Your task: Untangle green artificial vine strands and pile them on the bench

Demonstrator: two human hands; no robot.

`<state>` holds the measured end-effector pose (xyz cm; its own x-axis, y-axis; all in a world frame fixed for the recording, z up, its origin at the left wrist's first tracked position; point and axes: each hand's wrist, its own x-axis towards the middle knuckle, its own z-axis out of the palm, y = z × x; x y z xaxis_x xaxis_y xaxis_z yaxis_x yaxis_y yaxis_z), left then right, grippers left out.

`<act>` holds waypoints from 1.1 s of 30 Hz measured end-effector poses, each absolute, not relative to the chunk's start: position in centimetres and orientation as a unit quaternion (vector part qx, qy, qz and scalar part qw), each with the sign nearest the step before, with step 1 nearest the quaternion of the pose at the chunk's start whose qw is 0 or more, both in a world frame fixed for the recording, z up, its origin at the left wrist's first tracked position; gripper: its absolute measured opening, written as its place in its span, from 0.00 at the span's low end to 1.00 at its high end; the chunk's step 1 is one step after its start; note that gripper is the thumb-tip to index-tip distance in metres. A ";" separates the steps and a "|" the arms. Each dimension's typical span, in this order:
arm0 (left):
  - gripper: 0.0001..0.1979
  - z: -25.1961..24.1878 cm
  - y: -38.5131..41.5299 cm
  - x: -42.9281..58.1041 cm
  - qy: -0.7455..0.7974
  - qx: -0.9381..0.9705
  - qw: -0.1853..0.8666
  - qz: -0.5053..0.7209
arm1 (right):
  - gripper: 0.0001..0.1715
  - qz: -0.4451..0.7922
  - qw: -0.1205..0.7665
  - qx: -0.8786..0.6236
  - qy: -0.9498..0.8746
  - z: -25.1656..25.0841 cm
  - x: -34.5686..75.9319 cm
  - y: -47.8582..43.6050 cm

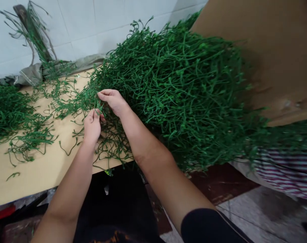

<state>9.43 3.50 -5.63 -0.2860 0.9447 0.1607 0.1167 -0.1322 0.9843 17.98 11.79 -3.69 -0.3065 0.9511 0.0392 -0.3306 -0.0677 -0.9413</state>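
My left hand [92, 124] is closed around thin green stems that look like artificial plant pieces; some poke out past the fingertips. Just above and to the right, my right hand [113, 100] has its thumb and fingers pinched together at the edge of the green strands. What sits between those fingertips is too small to make out. Loose green stems [70, 101] spread over the board beyond both hands. A large heap of the same stems [178, 81] rises right beside my right forearm.
The tan board [42, 175] carries a smaller pile of stems [6, 111] at the left. An upright post hung with stems [33, 32] leans by the tiled wall [77, 20]. A big cardboard sheet [275, 60] stands at the right, above striped fabric [285, 172].
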 end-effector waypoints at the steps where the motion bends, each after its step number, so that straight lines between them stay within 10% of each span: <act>1: 0.14 -5.3 3.2 9.4 0.552 0.496 0.358 0.567 | 0.07 0.645 0.497 -0.332 -0.476 -3.8 17.9 11.9; 23: 0.23 -1.5 -1.2 8.1 0.509 0.478 0.495 0.517 | 0.12 0.522 0.560 -0.390 -0.511 -4.4 16.3 12.4; 33: 0.11 -2.5 4.7 5.4 0.592 0.573 0.272 0.498 | 0.10 0.379 0.558 -0.360 -0.645 -3.3 16.5 10.7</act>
<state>5.41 4.69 -2.46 -0.1953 0.9488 0.2483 0.4068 -0.1520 0.9008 16.46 10.67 -3.33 -0.1184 0.8864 0.4474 0.0412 0.4546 -0.8897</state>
